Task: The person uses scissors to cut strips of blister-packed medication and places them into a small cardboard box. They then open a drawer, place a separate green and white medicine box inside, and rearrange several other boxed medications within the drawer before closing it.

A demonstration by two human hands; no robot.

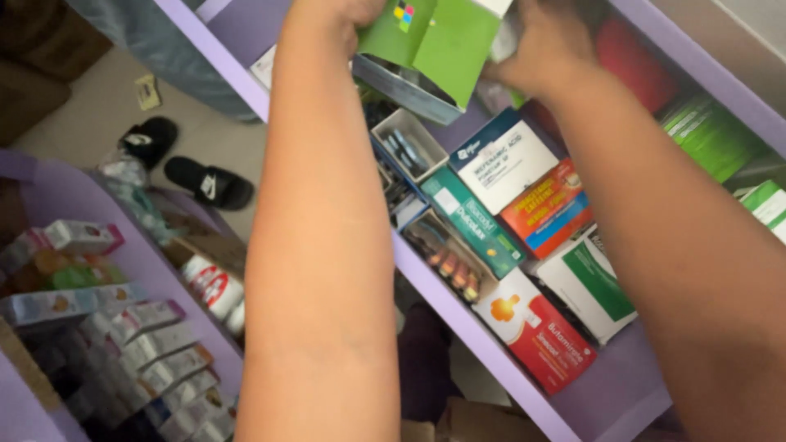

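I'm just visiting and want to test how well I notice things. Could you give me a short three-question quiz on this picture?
1. True or false: both hands hold the green box above the purple shelf.
2. Which lies nearest the shelf's front edge? A) the red and white box B) the white and blue box C) the teal box
3. What footwear lies on the floor at the left?

Key
1. True: the left hand and the right hand each have a grip on it.
2. A
3. A pair of black slides.
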